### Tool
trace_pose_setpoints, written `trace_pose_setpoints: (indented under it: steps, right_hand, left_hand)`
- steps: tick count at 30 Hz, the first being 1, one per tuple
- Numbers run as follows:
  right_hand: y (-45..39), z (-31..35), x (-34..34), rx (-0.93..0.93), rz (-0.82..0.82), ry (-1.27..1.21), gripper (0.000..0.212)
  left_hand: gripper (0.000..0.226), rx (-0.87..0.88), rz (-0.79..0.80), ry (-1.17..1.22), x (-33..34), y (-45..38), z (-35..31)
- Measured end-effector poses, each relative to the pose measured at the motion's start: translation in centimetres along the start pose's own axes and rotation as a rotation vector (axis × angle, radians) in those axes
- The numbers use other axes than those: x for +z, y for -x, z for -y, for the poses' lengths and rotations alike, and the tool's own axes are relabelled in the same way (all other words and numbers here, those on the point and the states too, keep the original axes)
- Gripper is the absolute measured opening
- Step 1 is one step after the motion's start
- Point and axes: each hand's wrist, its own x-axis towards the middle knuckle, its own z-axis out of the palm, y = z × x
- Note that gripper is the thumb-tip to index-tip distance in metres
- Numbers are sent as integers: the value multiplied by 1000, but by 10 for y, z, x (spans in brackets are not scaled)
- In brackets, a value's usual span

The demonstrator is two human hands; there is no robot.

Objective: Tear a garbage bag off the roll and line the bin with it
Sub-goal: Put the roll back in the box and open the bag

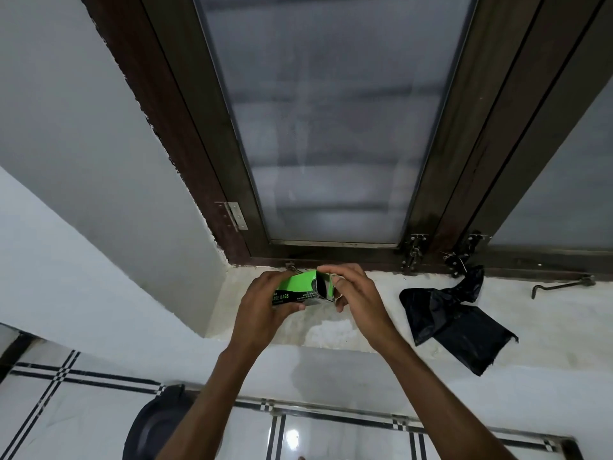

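Note:
A green and black garbage-bag box (300,288) is held above the window sill. My left hand (265,305) grips the box around its left end. My right hand (353,292) pinches the flap at the box's open right end, where the dark roll shows inside. A torn-off black garbage bag (454,318) lies crumpled on the sill to the right, one corner hanging over the edge. Below at the lower left, part of a dark round bin (156,426) shows behind my left forearm.
The pale stone window sill (547,313) runs under a brown-framed frosted window (331,127) with metal latches (413,252). A metal hook stay (560,283) lies on the sill at far right. White tiled wall with black stripes is below.

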Motion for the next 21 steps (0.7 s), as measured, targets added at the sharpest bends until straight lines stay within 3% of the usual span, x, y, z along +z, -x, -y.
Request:
trace_pose_setpoints:
  steps: [11, 15, 21]
  right_hand:
    - [-2, -7, -5, 13, -44, 17, 5]
    - [-4, -6, -7, 52, -115, 27, 12]
    - [-1, -7, 1, 63, -88, -29, 21]
  left_hand:
    - [55, 0, 27, -73, -2, 3, -3]
    - [55, 11, 42, -100, -3, 5, -2]
    - [57, 42, 36, -194, 1, 5, -6]
